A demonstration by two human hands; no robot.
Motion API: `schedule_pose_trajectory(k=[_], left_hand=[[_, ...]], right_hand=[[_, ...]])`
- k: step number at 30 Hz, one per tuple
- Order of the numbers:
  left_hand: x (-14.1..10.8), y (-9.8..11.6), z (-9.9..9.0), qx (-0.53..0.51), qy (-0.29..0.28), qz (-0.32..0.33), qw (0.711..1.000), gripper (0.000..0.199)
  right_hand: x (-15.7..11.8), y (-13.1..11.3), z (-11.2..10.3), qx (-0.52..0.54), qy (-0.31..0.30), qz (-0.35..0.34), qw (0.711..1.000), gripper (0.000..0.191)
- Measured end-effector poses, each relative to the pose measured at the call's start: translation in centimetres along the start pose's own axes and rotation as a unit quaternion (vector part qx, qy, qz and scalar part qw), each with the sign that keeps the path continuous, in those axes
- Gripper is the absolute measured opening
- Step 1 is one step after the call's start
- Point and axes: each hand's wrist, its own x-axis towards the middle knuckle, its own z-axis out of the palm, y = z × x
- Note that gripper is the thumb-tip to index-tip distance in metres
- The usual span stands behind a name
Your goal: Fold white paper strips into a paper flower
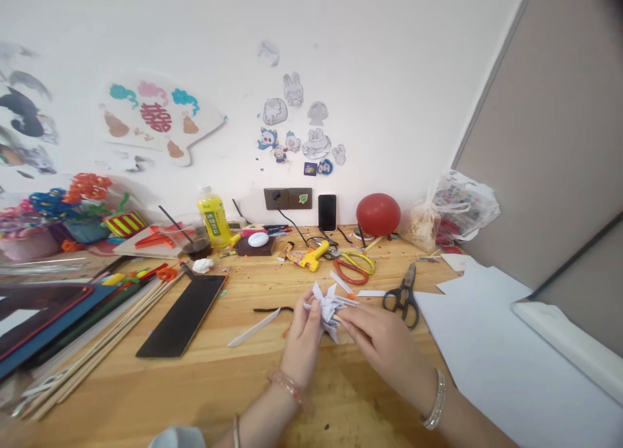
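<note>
A folded white paper piece [327, 305] with several pointed strips is held up over the wooden table, between both hands. My left hand [305, 324] pinches its left side, thumb toward me. On the right side, my right hand [372, 331] closes its thumb and fingertips on the same paper; the fingertips are partly hidden. Close by lie a loose white strip [254, 328] at the left, another strip [343, 283] just behind the paper, and black-handled scissors [403, 298] to the right.
A black tablet [183, 318] and wooden sticks [104, 344] lie at the left. Behind are a yellow glue gun [314, 257], red-and-yellow scissors [353, 269], a yellow bottle [214, 219] and a red balloon [378, 214]. White sheets [491, 344] cover the right side.
</note>
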Motion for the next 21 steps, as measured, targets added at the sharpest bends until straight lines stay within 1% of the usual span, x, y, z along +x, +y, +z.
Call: schedule_pose_trajectory(k=[3, 8, 12, 16, 21], left_hand=[[-0.04, 0.06, 0.03, -0.005, 0.001, -0.002, 1.000, 0.051], [-0.05, -0.08, -0.01, -0.022, 0.000, 0.000, 1.000, 0.048], [-0.01, -0.21, -0.07, -0.028, -0.005, -0.002, 1.000, 0.046], [-0.03, -0.11, -0.02, -0.017, 0.001, -0.005, 1.000, 0.046], [-0.15, 0.01, 0.07, 0.003, 0.001, 0.003, 1.000, 0.046]], right_hand=[[-0.04, -0.09, 0.25, 0.032, 0.006, 0.015, 0.999, 0.019], [0.07, -0.51, 0.18, 0.070, 0.004, 0.073, 0.995, 0.017], [0.08, -0.50, 0.20, 0.102, 0.005, 0.087, 0.991, 0.019], [0.09, -0.34, 0.35, 0.132, 0.003, 0.110, 0.985, 0.016], [0.16, -0.23, 0.54, 0.141, 0.005, 0.133, 0.981, 0.013]])
